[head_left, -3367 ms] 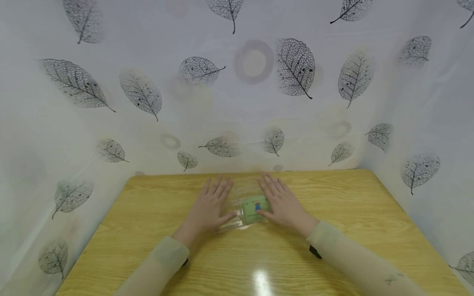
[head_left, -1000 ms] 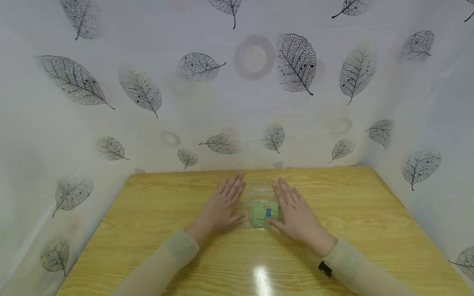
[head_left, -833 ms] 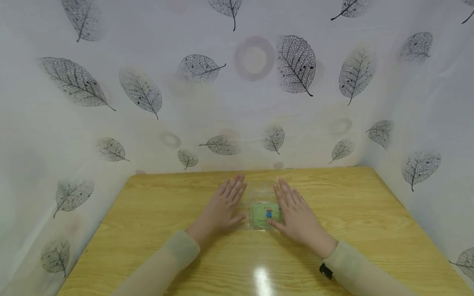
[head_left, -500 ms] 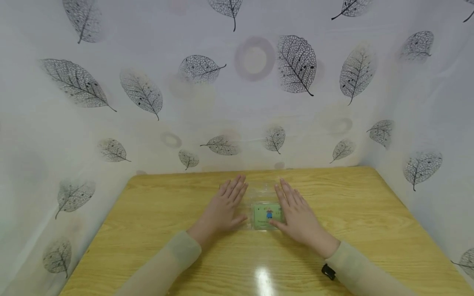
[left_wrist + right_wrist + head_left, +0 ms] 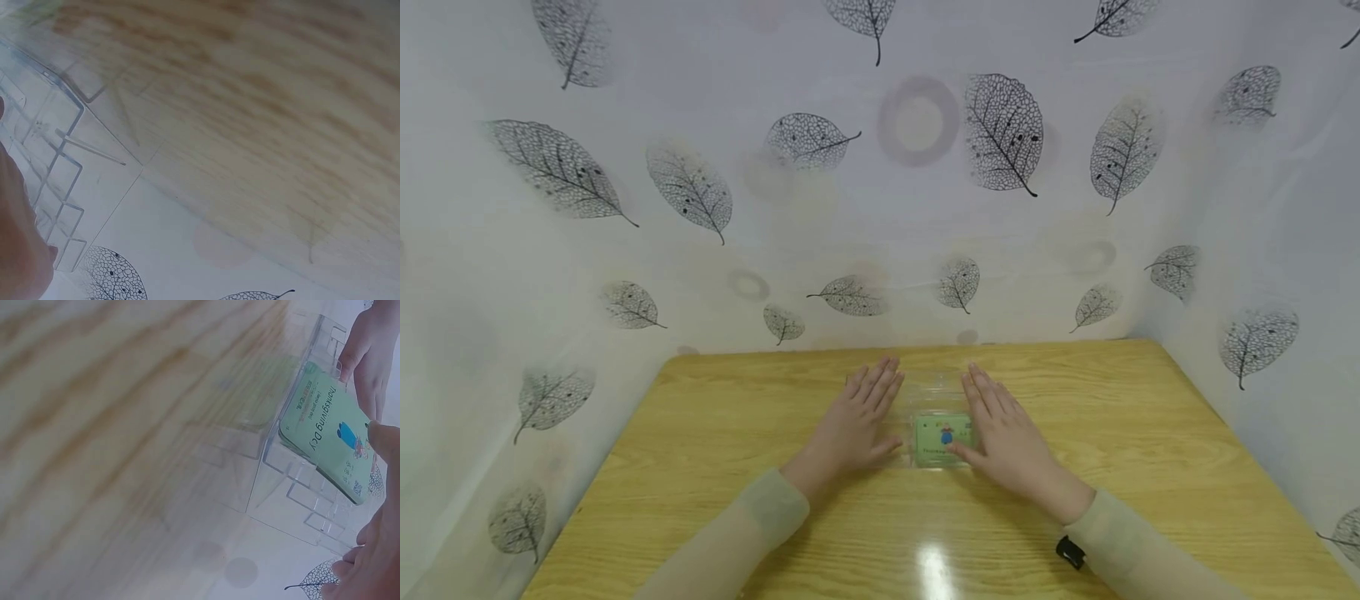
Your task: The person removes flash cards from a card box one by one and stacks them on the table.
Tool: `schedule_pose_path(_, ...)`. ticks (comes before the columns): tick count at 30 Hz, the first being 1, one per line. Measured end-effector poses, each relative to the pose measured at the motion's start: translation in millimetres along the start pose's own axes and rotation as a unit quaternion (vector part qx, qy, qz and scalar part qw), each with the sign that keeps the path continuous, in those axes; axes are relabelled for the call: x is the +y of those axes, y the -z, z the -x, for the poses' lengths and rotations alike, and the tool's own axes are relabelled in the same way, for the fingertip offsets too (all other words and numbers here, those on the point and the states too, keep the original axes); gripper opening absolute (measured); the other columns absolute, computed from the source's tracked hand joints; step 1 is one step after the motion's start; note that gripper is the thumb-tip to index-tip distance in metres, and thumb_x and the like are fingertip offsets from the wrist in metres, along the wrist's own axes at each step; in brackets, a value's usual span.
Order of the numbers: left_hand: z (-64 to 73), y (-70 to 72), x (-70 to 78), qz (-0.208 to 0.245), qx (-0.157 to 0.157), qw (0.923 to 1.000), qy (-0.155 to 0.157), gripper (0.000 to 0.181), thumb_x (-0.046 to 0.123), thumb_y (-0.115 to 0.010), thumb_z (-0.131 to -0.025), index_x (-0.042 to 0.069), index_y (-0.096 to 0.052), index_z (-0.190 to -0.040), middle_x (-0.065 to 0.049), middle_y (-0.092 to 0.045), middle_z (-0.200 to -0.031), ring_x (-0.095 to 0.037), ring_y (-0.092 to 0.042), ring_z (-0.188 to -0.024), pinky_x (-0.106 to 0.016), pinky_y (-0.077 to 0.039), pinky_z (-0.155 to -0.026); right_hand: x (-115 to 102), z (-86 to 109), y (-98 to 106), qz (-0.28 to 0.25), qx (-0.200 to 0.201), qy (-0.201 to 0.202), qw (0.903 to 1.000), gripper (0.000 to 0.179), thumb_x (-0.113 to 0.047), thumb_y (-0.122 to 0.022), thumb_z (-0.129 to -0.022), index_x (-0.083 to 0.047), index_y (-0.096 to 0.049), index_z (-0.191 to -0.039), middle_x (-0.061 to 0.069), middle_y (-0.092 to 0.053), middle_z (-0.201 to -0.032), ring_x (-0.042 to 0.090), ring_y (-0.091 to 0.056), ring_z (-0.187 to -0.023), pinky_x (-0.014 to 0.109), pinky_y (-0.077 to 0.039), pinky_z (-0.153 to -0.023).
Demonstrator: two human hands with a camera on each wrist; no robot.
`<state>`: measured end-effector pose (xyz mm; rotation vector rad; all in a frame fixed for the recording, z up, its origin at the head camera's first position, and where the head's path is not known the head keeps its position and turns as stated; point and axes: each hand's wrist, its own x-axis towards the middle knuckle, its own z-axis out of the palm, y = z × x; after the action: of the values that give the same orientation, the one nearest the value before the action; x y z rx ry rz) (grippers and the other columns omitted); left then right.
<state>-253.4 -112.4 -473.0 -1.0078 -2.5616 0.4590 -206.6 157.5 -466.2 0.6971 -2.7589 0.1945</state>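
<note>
A clear plastic divided box (image 5: 934, 382) lies on the table between my hands, its cells showing in the left wrist view. In its near right compartment sits a stack of green cards (image 5: 931, 433), printed "Thanksgiving Day" with a small blue figure, as the right wrist view shows (image 5: 325, 434). My left hand (image 5: 853, 421) lies along the box's left side with straight fingers, thumb pointing in toward it. Along the right side, my right hand (image 5: 1009, 437) has its fingers straight, and its thumb reaches over the cards. The right hand hides the box's right edge.
The wood-grain table (image 5: 715, 467) spreads around the box, with a bright light reflection (image 5: 934, 571) near the front. A white curtain (image 5: 865, 217) printed with leaves encloses the back and both sides. A black strap (image 5: 1070, 552) shows at the right sleeve.
Compared with 3.4 seconds ago, the box sits farther right and has turned from slanted to square with the table; both hands moved right with it. Over the last second they hardly move.
</note>
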Motion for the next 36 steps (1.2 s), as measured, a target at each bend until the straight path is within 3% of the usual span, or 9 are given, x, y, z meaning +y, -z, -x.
schedule_pose_path(11, -0.5, 1.6, 0.9, -0.009, -0.007, 0.9999, 0.002, 0.098, 0.07, -0.032, -0.088, 0.002, 0.0, -0.151, -0.017, 0.001, -0.158, -0.032, 0.001, -0.146, -0.045, -0.007, -0.119, 4.6, -1.0, 3.3, -0.066, 0.015, -0.029, 0.9973, 0.098, -0.06, -0.056, -0.085, -0.006, -0.01, -0.151, 0.012, -0.011, -0.158, 0.031, -0.017, -0.143, 0.05, -0.022, -0.115)
schedule_pose_path(17, -0.6, -0.1, 0.8, -0.013, -0.01, 0.9999, 0.004, 0.098, 0.071, -0.03, -0.087, 0.002, 0.001, -0.151, -0.018, -0.001, -0.158, -0.032, 0.002, -0.146, -0.045, -0.007, -0.119, 10.7, 2.1, 6.4, -0.141, 0.045, -0.056, 0.9874, 0.089, -0.051, -0.059, -0.087, -0.009, -0.014, -0.151, 0.015, -0.023, -0.154, 0.037, -0.026, -0.139, 0.055, -0.024, -0.112)
schedule_pose_path(23, -0.2, -0.7, 1.1, -0.011, -0.008, 0.9999, 0.005, 0.098, 0.072, -0.028, -0.087, 0.003, -0.001, -0.151, -0.017, 0.001, -0.158, -0.032, 0.003, -0.146, -0.046, -0.008, -0.119, 16.4, 7.1, 8.6, -0.202, 0.062, -0.093, 0.9731, 0.077, -0.044, -0.058, -0.09, -0.017, -0.019, -0.151, 0.012, -0.028, -0.153, 0.037, -0.029, -0.137, 0.059, -0.025, -0.11)
schedule_pose_path(29, -0.7, -1.1, 1.3, -0.016, -0.007, 0.9999, 0.002, 0.099, 0.072, -0.028, -0.087, 0.003, 0.001, -0.151, -0.017, 0.003, -0.158, -0.033, 0.002, -0.146, -0.046, -0.008, -0.119, 18.9, 12.7, 7.8, -0.276, 0.076, -0.109, 0.9518, 0.066, -0.034, -0.061, -0.091, -0.009, -0.033, -0.145, 0.013, -0.042, -0.144, 0.034, -0.041, -0.129, 0.058, -0.031, -0.106)
schedule_pose_path(36, -1.1, -1.7, 0.9, -0.014, 0.001, 0.9999, 0.001, 0.098, 0.072, -0.028, -0.087, 0.002, -0.004, -0.151, -0.018, 0.004, -0.158, -0.033, -0.001, -0.146, -0.046, -0.01, -0.119, 23.1, 15.2, -0.6, -0.349, 0.11, -0.12, 0.9228, 0.05, -0.023, -0.061, -0.092, -0.006, -0.046, -0.136, 0.011, -0.058, -0.125, 0.025, -0.056, -0.111, 0.041, -0.045, -0.096)
